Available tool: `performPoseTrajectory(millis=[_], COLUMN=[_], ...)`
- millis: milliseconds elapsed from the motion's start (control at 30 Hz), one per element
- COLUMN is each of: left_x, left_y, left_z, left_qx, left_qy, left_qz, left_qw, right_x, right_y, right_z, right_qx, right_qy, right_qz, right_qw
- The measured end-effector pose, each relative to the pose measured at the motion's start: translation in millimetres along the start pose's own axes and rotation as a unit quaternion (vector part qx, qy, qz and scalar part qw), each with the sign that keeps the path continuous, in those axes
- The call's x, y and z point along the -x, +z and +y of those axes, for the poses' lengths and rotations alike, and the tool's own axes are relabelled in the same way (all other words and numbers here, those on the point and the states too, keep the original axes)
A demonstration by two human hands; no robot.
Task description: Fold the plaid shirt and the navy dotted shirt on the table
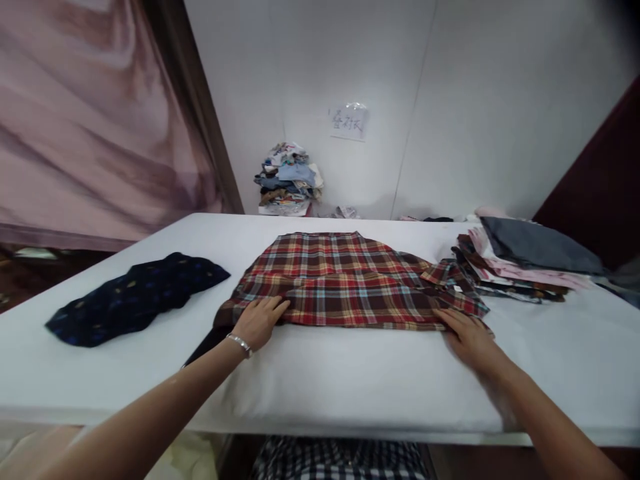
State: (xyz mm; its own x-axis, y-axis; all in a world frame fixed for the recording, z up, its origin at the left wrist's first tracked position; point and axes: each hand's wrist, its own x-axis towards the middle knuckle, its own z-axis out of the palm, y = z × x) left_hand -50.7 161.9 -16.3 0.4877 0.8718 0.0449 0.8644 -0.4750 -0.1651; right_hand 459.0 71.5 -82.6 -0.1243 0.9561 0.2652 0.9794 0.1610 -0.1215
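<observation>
White padded table (pixel 350 387) is holding a red plaid flannel shirt (pixel 345 280) mid-surface; left hand (pixel 257 320) and right hand (pixel 467 337) are lying open, palms flat, on its near corners, bare table stretching toward me.

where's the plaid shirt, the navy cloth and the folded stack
plaid shirt (pixel 340 273), head view, middle of the folded body
navy cloth (pixel 135 297), head view, its middle
folded stack (pixel 537 245), head view, grey top piece

A garment workroom: folded clothes stack (pixel 520 263) on a white table (pixel 350 380), heap of garments (pixel 289 179) behind.
</observation>
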Motion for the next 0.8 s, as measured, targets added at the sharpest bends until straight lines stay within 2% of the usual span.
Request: performPoseTrajectory(millis=[133, 233, 300, 367, 467, 567, 667, 733, 800], left_x=[-9.7, -8.1, -0.8, 9.1, 21.9, 23.6, 11.0, -2.6, -16.7], left_y=[-6.6, -15.7, -16.8, -13.1, -7.9, -15.0, -29.5, -33.6, -30.1], left_z=[-1.3, 5.4, 15.0, 26.7, 39.3, 37.1, 26.0, 21.7, 23.7], left_qx=[-0.003, -0.003, -0.002, 0.007, 0.033, 0.105, 0.256, 0.319, 0.31], left_qy=[-0.035, -0.044, -0.026, -0.001, 0.006, -0.026, -0.087, -0.146, -0.186], left_qz=[-0.013, 0.026, 0.046, 0.025, -0.034, -0.084, -0.151, -0.142, -0.1], left_qw=[0.999, 0.999, 0.999, 1.0, 0.999, 0.991, 0.951, 0.926, 0.927], right_x=[-14.5, -19.0, -15.3, -6.3, 12.7, 28.2, 34.3, 34.7, 34.6], right_y=[5.9, -11.7, -25.3, -31.3, -19.6, 3.4, 17.0, 17.5, 13.7], right_z=[24.8, 44.5, 57.7, 69.8, 82.5, 87.1, 86.6, 85.4, 83.7], right_qx=[0.064, 0.074, 0.081, 0.085, 0.049, -0.013, -0.065, -0.101, -0.134], right_qy=[0.005, 0.007, 0.019, 0.017, -0.015, -0.019, 0.02, 0.046, 0.061], right_qz=[0.009, 0.051, 0.095, 0.108, 0.048, 0.036, 0.07, 0.07, 0.066], right_qw=[0.998, 0.996, 0.992, 0.99, 0.998, 0.999, 0.995, 0.991, 0.987])
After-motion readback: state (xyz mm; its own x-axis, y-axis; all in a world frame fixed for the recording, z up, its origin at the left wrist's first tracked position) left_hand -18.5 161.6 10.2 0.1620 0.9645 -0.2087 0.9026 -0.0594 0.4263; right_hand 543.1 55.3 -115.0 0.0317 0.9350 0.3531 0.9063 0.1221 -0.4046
